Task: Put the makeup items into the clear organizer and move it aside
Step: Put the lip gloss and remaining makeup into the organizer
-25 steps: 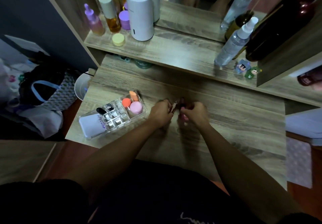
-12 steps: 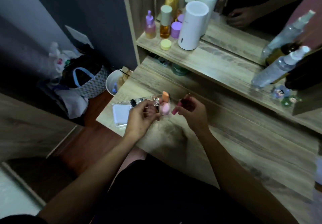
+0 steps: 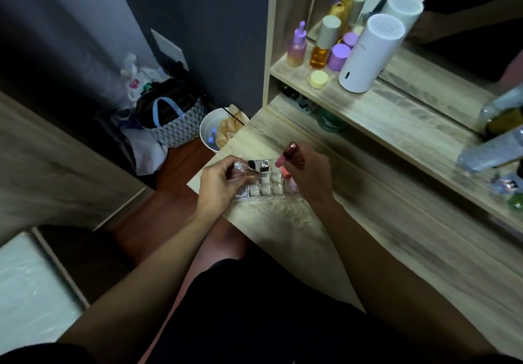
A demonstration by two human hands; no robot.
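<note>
The clear organizer (image 3: 267,189) with small square cells stands at the left end of the wooden vanity top (image 3: 353,236). Both hands hover over it. My left hand (image 3: 223,182) is closed on a small clear-capped makeup tube (image 3: 240,167) above the organizer's left part. My right hand (image 3: 308,174) grips a dark red and pink lip tube (image 3: 287,152), tilted over the right cells. An orange-pink item (image 3: 285,171) stands in the organizer under that hand. Black-capped items (image 3: 261,165) sit in the back cells.
The shelf (image 3: 396,114) above holds a white cylinder device (image 3: 368,55), purple and amber bottles (image 3: 319,46), a yellow jar (image 3: 319,79) and spray bottles (image 3: 492,148) at right. On the floor at left are a white bin (image 3: 215,134) and a patterned bag (image 3: 175,123).
My head has turned left, so the organizer sits more central. Both hands have moved left from the middle of the vanity to above the organizer, carrying the tubes.
</note>
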